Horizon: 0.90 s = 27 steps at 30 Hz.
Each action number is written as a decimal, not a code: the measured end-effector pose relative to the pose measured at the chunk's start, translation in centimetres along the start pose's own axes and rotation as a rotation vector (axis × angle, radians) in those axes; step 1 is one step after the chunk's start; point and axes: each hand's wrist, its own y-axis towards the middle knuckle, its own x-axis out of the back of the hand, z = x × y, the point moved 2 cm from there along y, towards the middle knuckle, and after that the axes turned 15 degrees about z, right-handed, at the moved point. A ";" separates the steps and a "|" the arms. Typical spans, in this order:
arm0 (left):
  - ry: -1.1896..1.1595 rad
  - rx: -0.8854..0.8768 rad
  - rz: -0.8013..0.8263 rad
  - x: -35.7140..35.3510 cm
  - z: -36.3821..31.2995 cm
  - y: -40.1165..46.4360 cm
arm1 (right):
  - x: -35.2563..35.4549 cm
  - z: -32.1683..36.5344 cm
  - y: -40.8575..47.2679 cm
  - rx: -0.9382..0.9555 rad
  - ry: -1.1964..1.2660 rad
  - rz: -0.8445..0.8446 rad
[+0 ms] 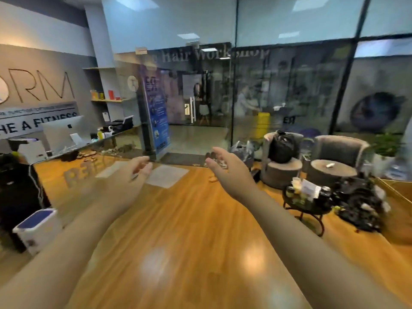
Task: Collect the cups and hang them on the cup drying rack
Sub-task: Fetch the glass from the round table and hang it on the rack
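Observation:
Both my arms reach forward over a shiny wooden floor (178,230). My left hand (131,175) is held out with relaxed, slightly spread fingers and holds nothing. My right hand (225,168) is also raised with loosely bent fingers and is empty. I see no cups and no cup drying rack. The picture is blurred by motion.
A glass wall with a door (194,108) stands ahead. A reception desk with a monitor (64,132) is at the left, a white bin (38,228) at the lower left. At the right are grey armchairs (338,148), stump tables (283,172), a small black metal table (307,201) and dark bags.

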 end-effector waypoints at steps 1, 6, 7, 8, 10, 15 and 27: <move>-0.010 -0.026 0.028 -1.4 -0.3 1.9 | 0.9 -1.5 0.4 -0.033 -0.023 -0.029; -0.060 -0.144 0.153 -9.1 -1.6 12.1 | 5.4 -9.3 2.6 -0.181 -0.071 -0.152; -0.072 -0.159 0.171 -10.5 -2.0 14.1 | 6.4 -10.6 3.2 -0.204 -0.071 -0.175; -0.079 -0.186 0.197 -11.9 -2.7 16.3 | 7.5 -12.2 4.0 -0.228 -0.072 -0.201; -0.097 -0.240 0.235 -14.4 -4.0 20.8 | 9.7 -15.1 5.9 -0.272 -0.070 -0.239; -0.170 -0.349 0.285 -20.3 -7.7 33.1 | 15.0 -22.2 11.8 -0.354 -0.074 -0.284; -0.224 -0.523 0.593 -40.7 -11.6 57.5 | 22.0 -40.8 22.1 -0.618 -0.129 -0.400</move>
